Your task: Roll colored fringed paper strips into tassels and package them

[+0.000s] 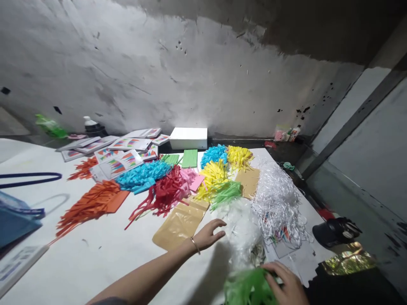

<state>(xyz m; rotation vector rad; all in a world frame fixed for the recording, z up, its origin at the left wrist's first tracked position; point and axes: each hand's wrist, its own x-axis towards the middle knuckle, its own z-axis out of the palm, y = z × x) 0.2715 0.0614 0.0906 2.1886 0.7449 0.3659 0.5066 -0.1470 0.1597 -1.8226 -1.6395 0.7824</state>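
My left hand (209, 234) reaches over the white sheet (95, 262), fingers stretched out and apart, holding nothing, just beside a clear plastic bag of white shreds (243, 231) and above a tan kraft pouch (179, 223). My right hand (284, 284) at the bottom edge is closed on a bunch of green paper shreds (246, 288). Piles of shredded paper lie ahead: red (167, 192), blue (143, 176), yellow (214, 176), orange (90, 203) and white (276, 199).
A white box (188, 138) stands at the back by the wall, with colourful printed cards (117, 163) left of it. A blue bag (15, 216) sits at the left edge. A black object (335, 231) lies on the right.
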